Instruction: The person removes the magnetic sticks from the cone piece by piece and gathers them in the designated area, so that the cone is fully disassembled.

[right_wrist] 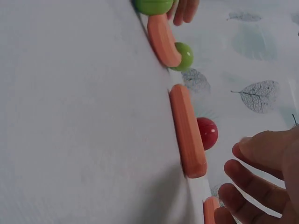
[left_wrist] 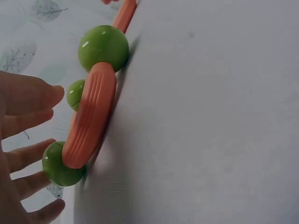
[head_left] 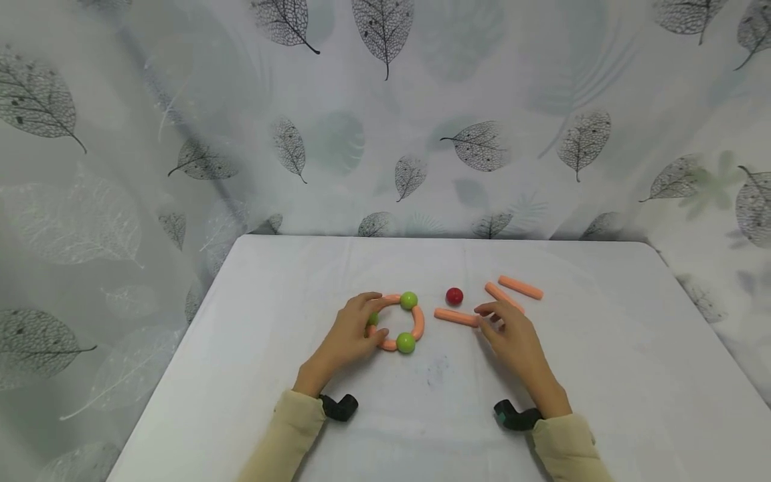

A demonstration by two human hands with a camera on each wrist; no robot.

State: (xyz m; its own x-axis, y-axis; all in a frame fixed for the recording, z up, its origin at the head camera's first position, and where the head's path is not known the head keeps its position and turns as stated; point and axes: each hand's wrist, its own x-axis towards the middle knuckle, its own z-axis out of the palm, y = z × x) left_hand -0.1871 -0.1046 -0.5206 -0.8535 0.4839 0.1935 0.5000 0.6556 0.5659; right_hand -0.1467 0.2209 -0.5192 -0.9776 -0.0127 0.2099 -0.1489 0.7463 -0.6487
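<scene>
My left hand (head_left: 349, 331) reaches around the left side of a ring of curved orange rods (head_left: 418, 323) joined by green balls (head_left: 406, 343), lying on the white table. In the left wrist view its fingers are spread beside a curved rod (left_wrist: 92, 116) and a green ball (left_wrist: 60, 165); contact is hard to tell. My right hand (head_left: 517, 341) hovers at the right end of a straight orange rod (head_left: 453, 316), fingers loosely bent. The right wrist view shows a gap between those fingers and the rod (right_wrist: 188, 133). Beyond this rod sits a red ball (head_left: 454, 296).
Two more straight orange rods lie past my right hand, a nearer rod (head_left: 503, 296) and a farther rod (head_left: 521, 287). The white tabletop (head_left: 632, 348) ends at a back edge before a leaf-patterned curtain (head_left: 385, 134). Both wrists carry black camera mounts (head_left: 340, 407).
</scene>
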